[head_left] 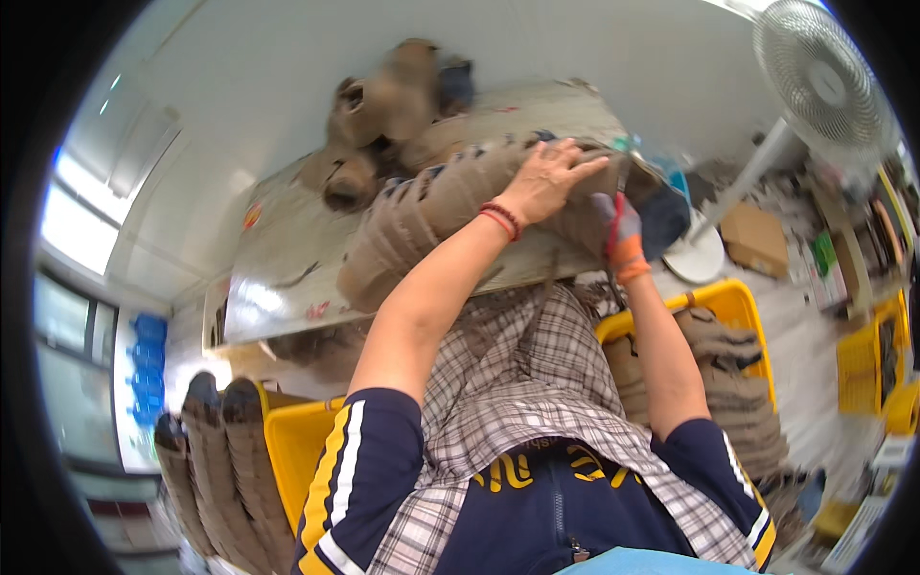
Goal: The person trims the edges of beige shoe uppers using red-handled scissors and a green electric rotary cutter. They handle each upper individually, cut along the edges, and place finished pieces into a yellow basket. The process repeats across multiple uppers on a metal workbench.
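A long row of nested brown pieces point(426, 216), which look like shoe uppers with dark linings, lies across the worktable point(273, 259). My left hand point(548, 180), bare with red bracelets at the wrist, rests on top of the row near its right end, fingers spread. In my right hand point(625, 240), which wears a grey glove with an orange cuff, is a red-handled tool point(616, 216), perhaps scissors; its tip points away, against the end pieces. Beside it hangs a dark blue flap point(666, 220) at the row's right end.
More brown uppers point(388, 110) are piled at the table's back. A yellow crate point(743, 307) full of brown stacks stands by my right arm, another yellow crate point(297, 441) by my left. A white standing fan point(815, 77) is at the far right, near a cardboard box point(754, 238).
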{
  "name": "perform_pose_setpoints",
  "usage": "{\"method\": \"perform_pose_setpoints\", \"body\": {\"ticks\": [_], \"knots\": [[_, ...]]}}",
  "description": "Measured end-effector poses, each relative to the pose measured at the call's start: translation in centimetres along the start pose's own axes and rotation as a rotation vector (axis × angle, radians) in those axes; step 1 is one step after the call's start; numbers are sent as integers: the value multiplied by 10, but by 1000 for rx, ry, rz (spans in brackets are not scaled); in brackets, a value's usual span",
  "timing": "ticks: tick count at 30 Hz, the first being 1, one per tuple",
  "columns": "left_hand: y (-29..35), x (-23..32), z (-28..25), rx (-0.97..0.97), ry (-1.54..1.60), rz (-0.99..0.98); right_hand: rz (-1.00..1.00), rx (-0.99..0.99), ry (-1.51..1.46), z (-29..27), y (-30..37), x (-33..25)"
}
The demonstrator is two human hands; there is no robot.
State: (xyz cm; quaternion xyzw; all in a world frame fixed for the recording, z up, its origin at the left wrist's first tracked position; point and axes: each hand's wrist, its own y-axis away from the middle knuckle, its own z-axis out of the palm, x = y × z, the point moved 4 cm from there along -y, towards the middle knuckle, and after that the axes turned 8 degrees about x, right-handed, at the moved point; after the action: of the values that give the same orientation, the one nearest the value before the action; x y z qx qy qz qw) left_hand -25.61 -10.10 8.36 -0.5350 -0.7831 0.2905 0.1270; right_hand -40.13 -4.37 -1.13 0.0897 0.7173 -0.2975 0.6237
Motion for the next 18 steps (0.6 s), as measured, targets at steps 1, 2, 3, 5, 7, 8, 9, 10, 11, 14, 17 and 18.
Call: {"method": "perform_pose_setpoints", "body": {"ticks": [1, 2, 3, 5, 7, 8, 9, 10, 11, 14, 17, 18], "knots": [[-2, -3, -11, 107, 39, -11, 9, 30, -93, -5, -2, 1], [1, -10, -22, 210, 74, -21, 111, 69, -303, -8, -1, 5], [6, -18, -41, 292, 42, -69, 114, 74, -301, -14, 5, -3], [34, -63, -73, 406, -14, -189, 43, 118, -313, -26, 13, -7], [78, -119, -102, 460, -115, -381, -95, 148, 63, -43, 15, 4], [111, -149, -112, 459, -190, -509, -82, 154, 18, -47, 18, 9], [142, -173, -123, 445, -291, -631, -68, 168, -26, -50, 21, 13], [175, -193, -133, 430, -394, -754, -54, 179, -70, -52, 23, 16], [201, -205, -135, 368, -536, -792, 26, 203, -176, -57, 24, 22], [254, -233, -124, 354, -534, -1050, 149, 229, -322, -73, 34, 25], [280, -251, -106, 383, -306, -1266, 113, 255, -245, -85, 48, 17], [284, -255, -101, 387, -230, -1314, 99, 255, -217, -88, 54, 12]]}}
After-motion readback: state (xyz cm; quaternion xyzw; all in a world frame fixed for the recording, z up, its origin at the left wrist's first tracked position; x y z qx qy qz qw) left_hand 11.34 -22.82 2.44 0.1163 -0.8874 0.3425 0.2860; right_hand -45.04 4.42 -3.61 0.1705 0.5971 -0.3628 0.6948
